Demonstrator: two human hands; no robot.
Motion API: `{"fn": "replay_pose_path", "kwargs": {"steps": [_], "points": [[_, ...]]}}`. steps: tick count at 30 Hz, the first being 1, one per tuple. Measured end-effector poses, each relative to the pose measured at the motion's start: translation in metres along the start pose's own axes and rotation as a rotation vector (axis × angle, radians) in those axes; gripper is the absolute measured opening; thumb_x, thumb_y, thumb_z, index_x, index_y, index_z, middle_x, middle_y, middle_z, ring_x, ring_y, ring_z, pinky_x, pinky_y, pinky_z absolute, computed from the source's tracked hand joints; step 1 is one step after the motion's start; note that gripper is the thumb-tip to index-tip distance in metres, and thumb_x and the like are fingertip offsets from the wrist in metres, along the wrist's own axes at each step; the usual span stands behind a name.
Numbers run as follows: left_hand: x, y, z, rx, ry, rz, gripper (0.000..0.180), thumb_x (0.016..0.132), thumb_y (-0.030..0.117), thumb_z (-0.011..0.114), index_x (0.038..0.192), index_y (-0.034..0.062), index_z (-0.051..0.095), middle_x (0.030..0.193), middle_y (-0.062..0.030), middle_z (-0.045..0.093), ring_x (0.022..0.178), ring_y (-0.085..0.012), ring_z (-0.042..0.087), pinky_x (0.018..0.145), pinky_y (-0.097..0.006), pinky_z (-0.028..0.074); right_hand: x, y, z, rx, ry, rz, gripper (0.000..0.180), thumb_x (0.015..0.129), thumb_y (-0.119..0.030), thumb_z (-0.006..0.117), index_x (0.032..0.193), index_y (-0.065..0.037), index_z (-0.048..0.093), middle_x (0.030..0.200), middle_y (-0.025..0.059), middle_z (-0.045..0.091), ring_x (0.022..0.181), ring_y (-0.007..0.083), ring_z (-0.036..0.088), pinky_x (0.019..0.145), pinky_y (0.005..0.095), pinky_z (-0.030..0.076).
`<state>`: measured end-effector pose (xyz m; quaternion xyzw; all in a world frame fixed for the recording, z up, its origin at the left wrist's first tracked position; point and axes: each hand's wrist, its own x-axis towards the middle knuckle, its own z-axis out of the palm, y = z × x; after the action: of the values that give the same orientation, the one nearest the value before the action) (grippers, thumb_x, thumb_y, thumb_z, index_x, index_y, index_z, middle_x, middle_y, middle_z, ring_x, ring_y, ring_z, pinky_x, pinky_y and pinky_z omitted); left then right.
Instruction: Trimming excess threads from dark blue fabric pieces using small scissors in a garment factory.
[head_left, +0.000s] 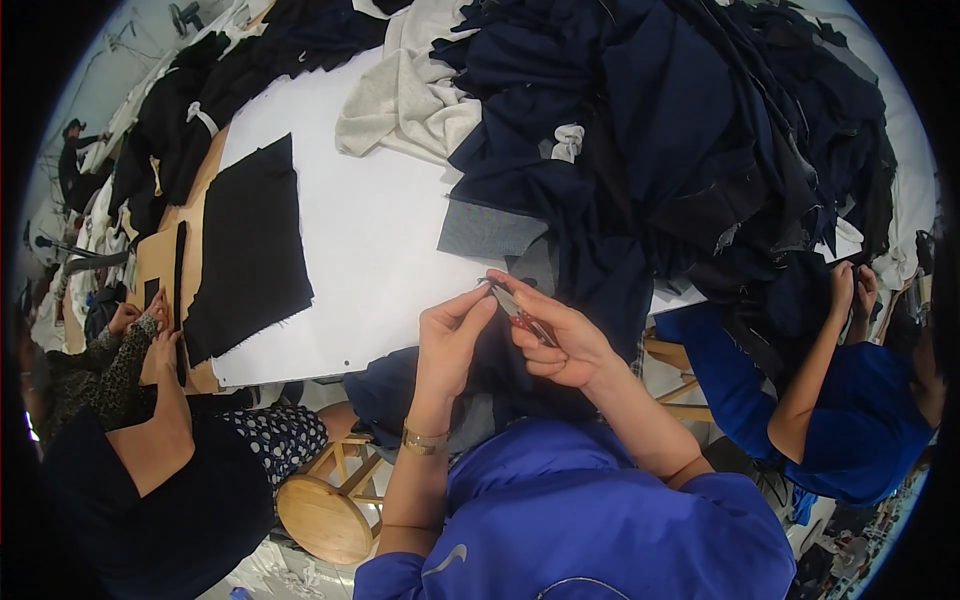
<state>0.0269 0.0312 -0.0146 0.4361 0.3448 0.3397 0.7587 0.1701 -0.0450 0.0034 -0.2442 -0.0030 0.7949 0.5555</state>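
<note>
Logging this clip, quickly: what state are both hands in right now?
Left hand: closed, pinching something small and dark.
Right hand: closed, holding red-handled snips.

Light: cool and diffuse, apparently from above.
White table [385,230]: brightest, at 10 o'clock, almost without texture.
Navy cloth [680,110]: dark toward 1 o'clock, folds partly lost.
Left hand [446,340], right hand [572,345]: evenly lit, rather sharp, shading soft.
Person [73,172]: at 10 o'clock, small and unsharp.
Edges: strongly curved, blackened, bluish at 4 o'clock.
</note>
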Motion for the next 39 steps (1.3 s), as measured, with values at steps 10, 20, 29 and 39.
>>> {"fn": "replay_pose_path", "kwargs": {"steps": [10, 20, 29, 39], "points": [[-0.002, -0.001, 0.0, 0.051, -0.028, -0.006, 0.025, 0.085, 0.004, 0.062, 0.107, -0.0065, 0.062, 0.101, -0.0113, 0.065, 0.09, -0.0112, 0.059, 0.081, -0.022, 0.045, 0.001, -0.001, 0.002, -0.094, 0.044, -0.104, 0.04, 0.097, -0.024, 0.042, 0.137, -0.021, 0.039, 0.061, 0.0021, 0.049, 0.035, 0.0028, 0.024, 0.032, 0.0167, 0.019], [-0.003, 0.003, -0.001, 0.014, -0.03, -0.057, 0.024, 0.085, 0.004, 0.061, 0.106, -0.0071, 0.062, 0.097, -0.0095, 0.065, 0.085, -0.0103, 0.058, 0.077, -0.021, 0.046, -0.004, -0.009, 0.003, -0.178, 0.106, -0.216, 0.041, 0.096, -0.024, 0.044, 0.137, -0.021, 0.04, 0.06, 0.0007, 0.046, 0.035, 0.002, 0.022, 0.033, 0.0163, 0.018], [-0.002, 0.004, -0.003, -0.073, -0.037, -0.061, 0.025, 0.085, 0.003, 0.061, 0.108, -0.0075, 0.061, 0.097, -0.0106, 0.064, 0.085, -0.0104, 0.059, 0.076, -0.021, 0.047, -0.011, -0.005, 0.007, -0.313, 0.124, -0.102, 0.041, 0.097, -0.022, 0.044, 0.137, -0.018, 0.039, 0.061, 0.0024, 0.047, 0.038, 0.0023, 0.023, 0.034, 0.0142, 0.018], [-0.002, 0.0, 0.001, -0.069, -0.009, -0.076, 0.028, 0.086, 0.004, 0.06, 0.112, -0.007, 0.059, 0.103, -0.0114, 0.063, 0.091, -0.011, 0.058, 0.082, -0.022, 0.044, -0.004, -0.001, 0.001, -0.091, 0.051, -0.049, 0.039, 0.097, -0.024, 0.042, 0.136, -0.023, 0.04, 0.061, 0.0026, 0.05, 0.034, 0.0022, 0.025, 0.031, 0.0168, 0.018]]}}
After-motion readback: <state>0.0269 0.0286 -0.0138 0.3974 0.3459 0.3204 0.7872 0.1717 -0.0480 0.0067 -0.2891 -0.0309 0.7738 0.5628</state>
